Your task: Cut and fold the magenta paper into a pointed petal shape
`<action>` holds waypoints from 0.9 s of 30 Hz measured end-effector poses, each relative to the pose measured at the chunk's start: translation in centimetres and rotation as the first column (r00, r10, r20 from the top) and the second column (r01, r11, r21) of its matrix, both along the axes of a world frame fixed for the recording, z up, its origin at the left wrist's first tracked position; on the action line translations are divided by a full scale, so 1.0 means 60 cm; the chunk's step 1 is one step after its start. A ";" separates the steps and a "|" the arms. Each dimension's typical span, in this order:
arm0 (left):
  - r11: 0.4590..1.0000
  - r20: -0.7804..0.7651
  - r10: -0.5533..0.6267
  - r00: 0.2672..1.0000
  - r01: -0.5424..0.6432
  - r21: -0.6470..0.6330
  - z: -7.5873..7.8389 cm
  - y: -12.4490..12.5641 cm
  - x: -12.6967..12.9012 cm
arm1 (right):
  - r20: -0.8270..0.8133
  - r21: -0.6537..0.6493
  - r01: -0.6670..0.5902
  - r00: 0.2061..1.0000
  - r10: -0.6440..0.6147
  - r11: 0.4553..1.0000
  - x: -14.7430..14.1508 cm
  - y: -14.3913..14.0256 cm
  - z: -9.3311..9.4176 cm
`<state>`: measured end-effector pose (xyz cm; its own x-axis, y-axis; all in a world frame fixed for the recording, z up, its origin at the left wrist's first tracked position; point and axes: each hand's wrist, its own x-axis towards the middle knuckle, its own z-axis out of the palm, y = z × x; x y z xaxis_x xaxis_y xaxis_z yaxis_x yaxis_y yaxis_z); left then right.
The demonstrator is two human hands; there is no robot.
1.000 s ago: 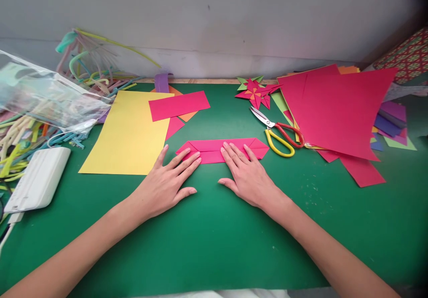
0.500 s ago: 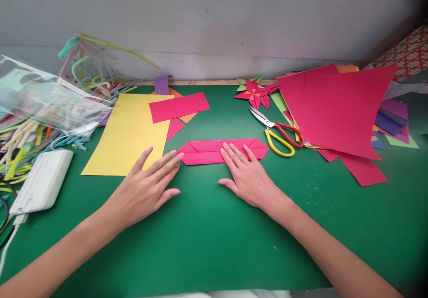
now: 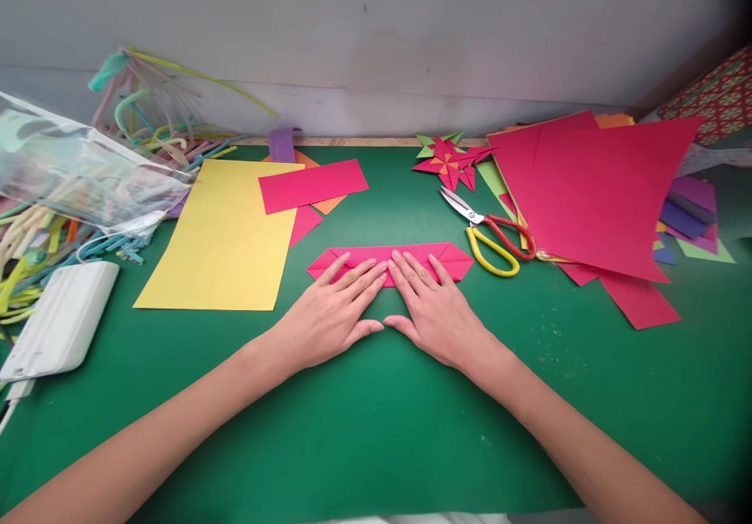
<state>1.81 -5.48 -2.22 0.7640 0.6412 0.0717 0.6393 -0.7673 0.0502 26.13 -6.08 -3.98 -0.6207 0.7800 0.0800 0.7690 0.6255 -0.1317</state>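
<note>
1. Both grips were open: left hand (image 3: 329, 316) and right hand (image 3: 438, 308) lay flat, fingertips pressing the folded pink strip (image 3: 452, 258) mid-table.
2. Judged step: flattening creases; the next fold would need firm, even pressure.
3. Scissors (image 3: 490, 236) lay just right.

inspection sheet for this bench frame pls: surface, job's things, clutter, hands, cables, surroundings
Surface: green mat, small specks on its right part.
Job's things: folded pink strip with pointed ends, flat on the mat.
Clutter: yellow sheet; pink rectangle; scissors; paper star; red sheets; bag of pipe cleaners.
Hands: left hand and right hand flat, side by side, fingers pressing the strip.
Cables: one from the white box, lower left.
Surroundings: grey wall behind.
</note>
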 end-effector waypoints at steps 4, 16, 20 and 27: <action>1.000 0.001 -0.023 1.000 0.023 -0.015 -0.010 0.004 -0.008 | 0.004 0.002 0.000 1.000 0.000 1.000 0.001 -0.001 -0.001; 1.000 0.037 -0.005 0.999 0.006 -0.017 0.005 0.004 -0.003 | 0.051 0.014 0.035 0.998 -0.036 0.999 0.024 -0.015 0.005; 1.000 0.041 -0.013 0.999 0.014 -0.024 0.009 0.006 -0.004 | 0.085 0.038 0.080 0.993 -0.083 0.996 0.061 -0.033 0.005; 1.000 0.037 -0.014 0.999 0.015 -0.024 0.011 0.006 -0.005 | 0.101 0.096 0.137 0.984 -0.147 0.986 0.117 -0.056 0.001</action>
